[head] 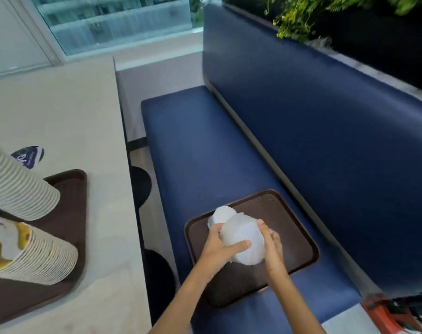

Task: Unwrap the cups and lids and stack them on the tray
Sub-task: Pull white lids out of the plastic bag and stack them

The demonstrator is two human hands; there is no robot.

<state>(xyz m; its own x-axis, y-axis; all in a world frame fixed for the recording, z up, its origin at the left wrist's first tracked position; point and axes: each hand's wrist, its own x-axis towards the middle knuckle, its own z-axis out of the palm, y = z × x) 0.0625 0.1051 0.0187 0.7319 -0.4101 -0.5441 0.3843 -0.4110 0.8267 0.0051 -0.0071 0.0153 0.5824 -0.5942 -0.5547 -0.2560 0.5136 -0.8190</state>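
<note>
A brown tray (294, 227) lies on the blue bench seat. Over it I hold a white stack of lids (243, 239) between both hands. My left hand (219, 247) grips its near left side with the thumb curled over the top. My right hand (272, 247) grips its right side. A second white stack of lids (220, 216) lies on the tray just behind the held one. Whether plastic wrap covers either stack is not clear. On the table at left, two long stacks of paper cups (19, 189) (46, 259) lie on another brown tray (72, 184).
The beige table (68, 112) runs along the left, its edge close to the bench. The blue bench seat (193, 141) and backrest (325, 128) fill the middle and right. Black stool tops (140, 184) sit under the table edge. A red-trimmed bag (398, 314) sits at the lower right.
</note>
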